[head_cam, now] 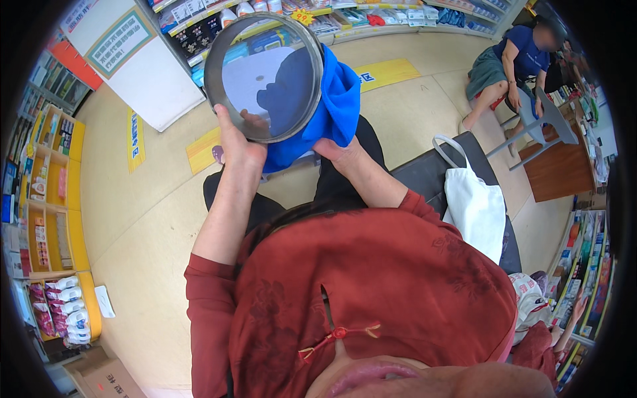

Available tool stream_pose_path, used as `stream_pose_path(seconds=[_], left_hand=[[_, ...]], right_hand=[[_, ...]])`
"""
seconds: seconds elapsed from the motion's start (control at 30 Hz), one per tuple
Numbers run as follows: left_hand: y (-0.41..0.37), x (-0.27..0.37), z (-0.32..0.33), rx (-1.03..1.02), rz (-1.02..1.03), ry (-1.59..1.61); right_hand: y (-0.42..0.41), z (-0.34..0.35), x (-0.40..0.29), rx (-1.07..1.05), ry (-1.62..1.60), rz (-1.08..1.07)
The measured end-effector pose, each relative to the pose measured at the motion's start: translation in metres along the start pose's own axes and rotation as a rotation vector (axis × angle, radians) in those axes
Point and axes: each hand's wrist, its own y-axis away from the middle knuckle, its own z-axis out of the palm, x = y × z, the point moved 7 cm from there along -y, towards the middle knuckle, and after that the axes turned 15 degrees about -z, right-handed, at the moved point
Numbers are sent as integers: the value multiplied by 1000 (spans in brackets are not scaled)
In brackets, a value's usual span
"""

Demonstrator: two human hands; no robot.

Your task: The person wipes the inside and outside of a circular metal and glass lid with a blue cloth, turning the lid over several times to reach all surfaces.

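A round glass pan lid with a metal rim (263,77) is held up in front of me, tilted, with a dark reflection or shape showing in the glass. My left hand (240,139) grips its lower left rim, the thumb lying up along the edge. Behind the lid's right side hangs a bright blue cloth (338,99). My right hand (338,151) is beneath the cloth at the lower right; its fingers are hidden by the cloth. A pale surface is partly visible below the cloth, between my knees.
A black padded bench (423,164) bearing a white cloth bag (475,209) is at my right. Further right, a seated person (522,59) handles a grey chair (537,124). Stocked shelves (388,30) stand ahead; yellow shelving (74,189) is at the left.
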Motion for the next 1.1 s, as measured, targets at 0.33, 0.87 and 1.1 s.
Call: stream_pose_path(seconds=[0.33,0.87,1.1], left_hand=[[-2,-39,22,-190,-123,-289],[-10,38,-12,-125,27,-489],[-21,42,-18,-13,126,-605]], right_hand=[[-37,-48,-25,116,-44,-75],[-45,-55,-1,200,-178,52],[-51,-66,10,232,-132,77]])
